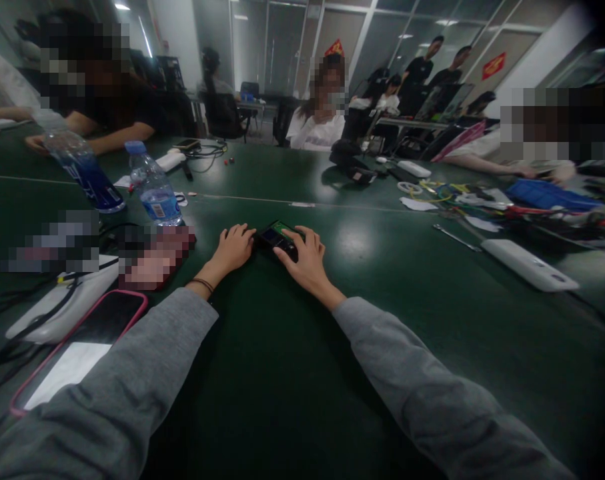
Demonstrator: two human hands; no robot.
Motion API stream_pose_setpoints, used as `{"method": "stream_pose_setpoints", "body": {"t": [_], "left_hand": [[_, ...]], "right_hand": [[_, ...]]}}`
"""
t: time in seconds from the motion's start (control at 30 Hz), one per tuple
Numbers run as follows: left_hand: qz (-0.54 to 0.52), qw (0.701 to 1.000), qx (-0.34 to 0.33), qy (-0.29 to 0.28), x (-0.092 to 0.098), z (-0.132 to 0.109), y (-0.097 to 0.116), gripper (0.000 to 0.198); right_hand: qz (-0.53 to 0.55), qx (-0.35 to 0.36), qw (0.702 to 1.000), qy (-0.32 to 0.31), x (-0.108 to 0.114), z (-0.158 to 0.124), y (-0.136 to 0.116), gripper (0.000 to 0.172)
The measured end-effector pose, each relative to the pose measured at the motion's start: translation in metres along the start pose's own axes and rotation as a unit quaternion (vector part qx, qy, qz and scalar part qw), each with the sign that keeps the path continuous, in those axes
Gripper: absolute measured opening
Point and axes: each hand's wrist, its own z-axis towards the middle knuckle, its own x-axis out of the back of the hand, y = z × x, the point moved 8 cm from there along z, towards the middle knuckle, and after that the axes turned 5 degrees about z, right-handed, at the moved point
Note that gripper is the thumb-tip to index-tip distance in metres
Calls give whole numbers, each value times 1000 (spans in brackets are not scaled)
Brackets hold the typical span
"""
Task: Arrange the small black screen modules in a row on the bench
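Note:
A small black device [271, 238] with a green circuit board showing on its top lies at mid-table. My right hand [307, 257] holds it from the right side, thumb in front and fingers over its far edge; part of the device is hidden beneath them. My left hand [235, 248] rests just to its left, palm down with loosely bent fingers apart. One left fingertip comes close to the device's left edge; whether it touches I cannot tell. Nothing shows in the left hand.
On my left are a pink-edged phone [82, 353], a white power strip [65, 300], a water bottle [155, 190] and a blue-labelled bottle [82, 163]. To the right lie a wrench [457, 238], another power strip [527, 265] and tangled cables [447, 193]. Several people sit around.

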Motion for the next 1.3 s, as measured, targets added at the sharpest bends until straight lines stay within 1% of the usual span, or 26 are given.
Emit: {"method": "stream_pose_setpoints", "body": {"t": [0.07, 0.13, 0.23, 0.3, 0.4, 0.5, 0.6, 0.7, 0.83, 0.93, 1.03, 1.1, 1.2, 1.3], "left_hand": [[-4, 1000, 0, 4, 1, 0, 0, 50], [-13, 1000, -4, 18, 5, 0, 2, 56], [-22, 997, -34, 60, 20, -2, 12, 60], [-28, 993, -57, 95, 32, -4, 19, 58], [-58, 985, -58, 149, 49, -8, 22, 52], [-82, 979, -64, 176, 55, -10, 22, 45], [-94, 976, -95, 171, 52, -10, 25, 39], [-128, 970, -110, 174, 51, -11, 25, 35], [-172, 962, -112, 179, 53, -11, 25, 28], [-186, 962, -113, 168, 53, -11, 27, 26], [-199, 961, -110, 156, 51, -8, 27, 27], [-220, 958, -101, 151, 47, -5, 23, 28], [-272, 950, -69, 140, 37, 3, 8, 29], [-342, 932, -31, 120, 25, 11, -7, 30]], "right_hand": [[18, -2, 1000, 13, 4, 0, -1, 44], [29, -2, 999, 24, 7, 1, -2, 38], [31, 3, 999, 27, 8, 2, -2, 31], [31, 7, 999, 26, 7, 2, -2, 29], [34, 4, 999, 23, 7, 2, -2, 29], [36, 5, 999, 5, 5, 2, -5, 32], [42, 11, 999, -12, 4, 3, -6, 33], [63, 1, 998, 6, 5, 4, 1, 37], [122, -54, 990, 48, 3, 7, 29, 36], [207, -113, 970, 51, -7, 8, 52, 42], [251, -139, 957, 40, -13, 8, 63, 49], [257, -137, 956, 27, -15, 9, 65, 48], [268, -127, 955, 12, -15, 11, 67, 44], [274, -112, 955, 0, -14, 11, 69, 46]]}}
